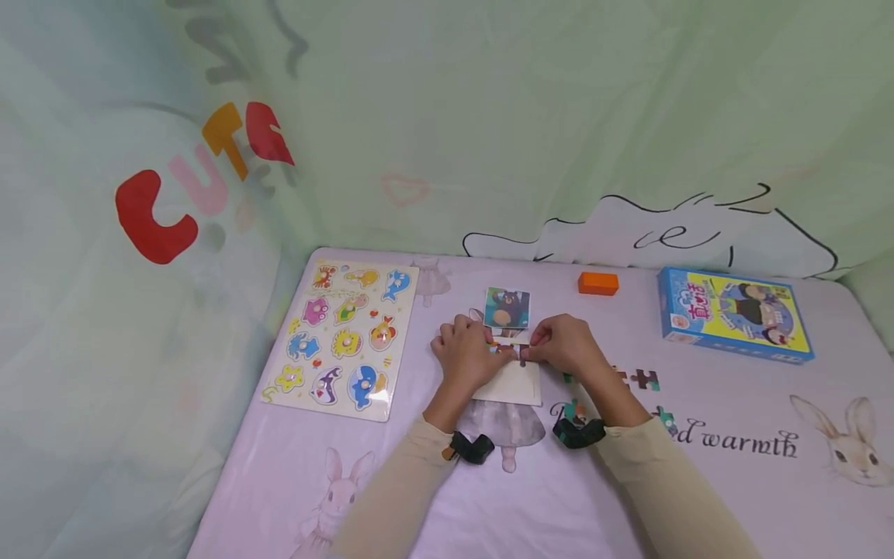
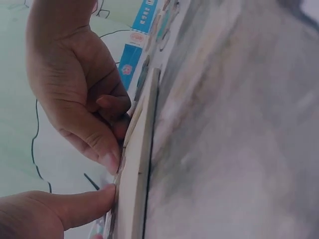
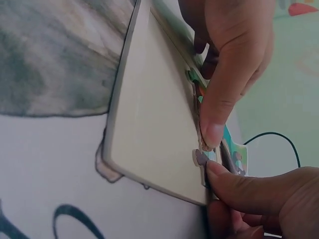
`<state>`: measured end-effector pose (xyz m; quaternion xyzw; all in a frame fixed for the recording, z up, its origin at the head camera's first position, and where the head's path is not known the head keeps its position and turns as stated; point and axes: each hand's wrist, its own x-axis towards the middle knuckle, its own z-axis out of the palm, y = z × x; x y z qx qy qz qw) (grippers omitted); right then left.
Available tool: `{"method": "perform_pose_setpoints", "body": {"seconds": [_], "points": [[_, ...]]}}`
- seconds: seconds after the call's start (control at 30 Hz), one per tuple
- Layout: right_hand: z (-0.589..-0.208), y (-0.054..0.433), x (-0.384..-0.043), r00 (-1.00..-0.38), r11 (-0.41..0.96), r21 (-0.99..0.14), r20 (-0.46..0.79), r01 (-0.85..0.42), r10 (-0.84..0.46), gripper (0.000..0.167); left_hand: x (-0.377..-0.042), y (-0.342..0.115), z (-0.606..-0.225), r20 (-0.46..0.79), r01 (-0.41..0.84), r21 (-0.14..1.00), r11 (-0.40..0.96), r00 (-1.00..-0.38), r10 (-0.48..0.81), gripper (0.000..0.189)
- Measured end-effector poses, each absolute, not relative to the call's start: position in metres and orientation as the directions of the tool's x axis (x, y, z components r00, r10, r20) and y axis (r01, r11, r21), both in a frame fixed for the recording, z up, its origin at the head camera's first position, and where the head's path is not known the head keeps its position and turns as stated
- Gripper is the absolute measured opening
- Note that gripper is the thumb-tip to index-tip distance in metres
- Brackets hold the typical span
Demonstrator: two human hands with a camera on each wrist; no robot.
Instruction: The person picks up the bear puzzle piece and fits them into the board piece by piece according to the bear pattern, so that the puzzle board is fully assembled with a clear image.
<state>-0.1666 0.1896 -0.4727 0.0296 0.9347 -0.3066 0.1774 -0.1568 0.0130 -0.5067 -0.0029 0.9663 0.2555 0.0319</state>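
Observation:
A pale puzzle board (image 1: 512, 386) lies flat on the bed-like surface, with jigsaw pieces along its far edge. My left hand (image 1: 464, 355) holds the board's far left part, its thumb pressing on the pieces and its other fingers bent beyond the edge. At the far right corner, my right hand (image 1: 567, 345) pinches a small jigsaw piece (image 3: 201, 157) against the board's edge, thumb on top. Both thumbs are close together in the right wrist view. Just beyond the board lies a picture card (image 1: 507, 308) with a brown bear. Part of the pieces is hidden under the fingers.
Several loose jigsaw pieces (image 1: 644, 379) lie right of the board, some partly behind my right arm. An orange block (image 1: 597, 283) and a blue box (image 1: 736, 314) are at the back right. A sea-animal knob puzzle (image 1: 342, 340) lies left. Fabric walls (image 1: 447, 140) rise behind and left.

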Motion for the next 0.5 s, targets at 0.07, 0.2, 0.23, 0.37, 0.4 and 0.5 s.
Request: {"method": "perform_pose_setpoints", "body": {"seconds": [0.07,0.2,0.23,0.37,0.4,0.5], "points": [[-0.472,0.189,-0.168,-0.934,0.818,-0.55,-0.354,0.167,-0.047,0.027,-0.157,0.012,-0.506,-0.063,-0.019,0.512,0.859,-0.998,0.016,0.043],[-0.47,0.187,-0.17,-0.931,0.826,-0.537,-0.362,0.17,-0.044,0.026,-0.159,0.006,-0.505,-0.064,-0.018,0.565,0.825,-0.998,0.022,0.033],[-0.47,0.187,-0.17,-0.93,0.827,-0.536,-0.364,0.171,-0.044,0.026,-0.16,0.005,-0.506,-0.063,-0.015,0.575,0.818,-0.998,0.026,0.031],[-0.47,0.186,-0.169,-0.927,0.829,-0.531,-0.373,0.176,-0.042,0.026,-0.164,-0.005,-0.509,-0.037,0.017,0.624,0.781,-0.998,0.052,0.02],[-0.47,0.186,-0.169,-0.926,0.829,-0.53,-0.375,0.179,-0.04,0.026,-0.165,-0.008,-0.51,-0.03,0.029,0.634,0.773,-0.998,0.062,0.018],[-0.47,0.185,-0.168,-0.926,0.828,-0.529,-0.375,0.185,-0.033,0.025,-0.168,-0.017,-0.508,-0.017,0.064,0.654,0.754,-0.995,0.099,0.011]]}}
